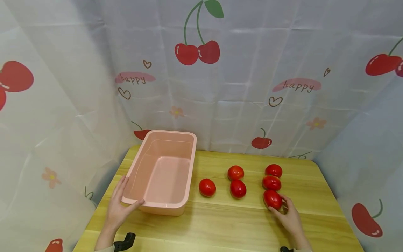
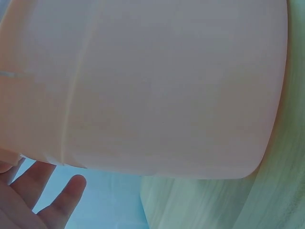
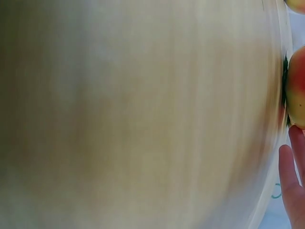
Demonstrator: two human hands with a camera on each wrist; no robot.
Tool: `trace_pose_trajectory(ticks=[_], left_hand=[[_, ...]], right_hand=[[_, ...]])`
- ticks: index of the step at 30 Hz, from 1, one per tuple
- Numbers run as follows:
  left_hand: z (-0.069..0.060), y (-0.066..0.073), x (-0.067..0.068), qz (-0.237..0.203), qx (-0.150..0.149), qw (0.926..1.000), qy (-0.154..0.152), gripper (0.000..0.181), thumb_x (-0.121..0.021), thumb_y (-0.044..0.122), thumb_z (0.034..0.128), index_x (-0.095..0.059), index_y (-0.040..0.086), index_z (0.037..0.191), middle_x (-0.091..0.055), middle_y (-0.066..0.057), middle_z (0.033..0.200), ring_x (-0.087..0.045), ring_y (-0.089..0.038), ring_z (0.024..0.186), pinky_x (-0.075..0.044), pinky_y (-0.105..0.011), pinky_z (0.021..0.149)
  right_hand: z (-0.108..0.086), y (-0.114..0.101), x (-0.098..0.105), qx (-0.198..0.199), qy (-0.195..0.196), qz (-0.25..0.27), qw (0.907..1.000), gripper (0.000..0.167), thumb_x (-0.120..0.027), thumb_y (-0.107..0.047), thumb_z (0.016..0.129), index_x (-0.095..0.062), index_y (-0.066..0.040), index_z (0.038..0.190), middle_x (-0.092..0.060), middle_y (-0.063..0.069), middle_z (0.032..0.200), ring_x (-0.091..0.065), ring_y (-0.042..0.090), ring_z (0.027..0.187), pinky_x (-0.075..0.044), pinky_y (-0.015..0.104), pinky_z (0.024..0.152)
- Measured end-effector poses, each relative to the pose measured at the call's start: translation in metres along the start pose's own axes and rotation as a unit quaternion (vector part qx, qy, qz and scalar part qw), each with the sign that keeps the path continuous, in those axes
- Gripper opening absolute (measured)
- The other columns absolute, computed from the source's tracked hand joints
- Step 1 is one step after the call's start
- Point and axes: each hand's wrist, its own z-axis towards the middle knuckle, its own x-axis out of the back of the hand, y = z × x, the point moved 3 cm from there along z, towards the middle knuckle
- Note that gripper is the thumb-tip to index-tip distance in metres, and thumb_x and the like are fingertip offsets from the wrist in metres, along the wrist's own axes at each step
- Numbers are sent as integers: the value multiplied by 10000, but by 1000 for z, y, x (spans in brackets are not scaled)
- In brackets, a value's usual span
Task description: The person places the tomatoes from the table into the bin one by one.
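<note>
A pink plastic basin stands on the left of the table. My left hand rests at its near left corner, thumb on the front rim and straight fingers along the left side. In the left wrist view the basin's wall fills most of the picture, with fingers beside its edge. At right, my right hand pinches a red tomato between thumb and fingers. The right wrist view catches only part of this tomato, with fingertips touching it. Whether it is lifted, I cannot tell.
Two more tomatoes, a middle one and a far one, line up behind the held one. Another pair and a single tomato lie nearer the basin. A cherry-printed curtain surrounds the wooden table.
</note>
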Motion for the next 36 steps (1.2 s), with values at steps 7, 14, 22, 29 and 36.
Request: trace_pose_trajectory(ticks=[7, 14, 22, 29, 36], left_hand=[[0, 0, -1, -38, 38, 10000, -23, 974, -836, 188, 696, -274, 227, 1491, -148, 82, 1543, -106, -287, 1403, -137, -708, 1005], [-1, 5, 0, -63, -8, 10000, -16, 982, -833, 157, 693, -265, 182, 1494, -151, 44, 1547, -103, -295, 1403, -124, -707, 1009], [-1, 3, 0, -106, -17, 9999, -10, 995, -845, 161, 678, -273, 218, 1490, -155, 70, 1542, -110, -280, 1403, -131, -705, 1009], [0, 1, 0, -92, 14, 10000, -33, 1001, -841, 137, 677, -264, 194, 1494, -154, 32, 1546, -112, -292, 1402, -134, -696, 1016], [1, -2, 0, -51, 47, 10000, -38, 998, -840, 120, 674, -269, 167, 1492, -157, 14, 1545, -108, -313, 1401, -145, -703, 1007]], right_hand=[[1, -4, 1, 133, -12, -82, 9999, 757, -742, -369, 800, -386, -12, 1364, -478, 239, 1302, -490, 359, 1141, -421, 202, 825], [2, -19, 5, 378, 54, 60, 9993, 722, -740, -318, 814, -390, 1, 1359, -470, 245, 1301, -481, 361, 1137, -443, 351, 887], [5, -36, 9, 866, 258, -6, 9959, 695, -756, -265, 804, -413, 19, 1337, -473, 239, 1295, -503, 368, 1103, -438, 484, 889], [8, -51, 11, 981, 246, -89, 9948, 704, -762, -262, 798, -410, 3, 1348, -474, 226, 1306, -496, 334, 1114, -433, 450, 892], [10, -63, 13, 1151, 263, -80, 9930, 704, -768, -296, 788, -432, -14, 1338, -499, 200, 1295, -517, 325, 1091, -434, 465, 880]])
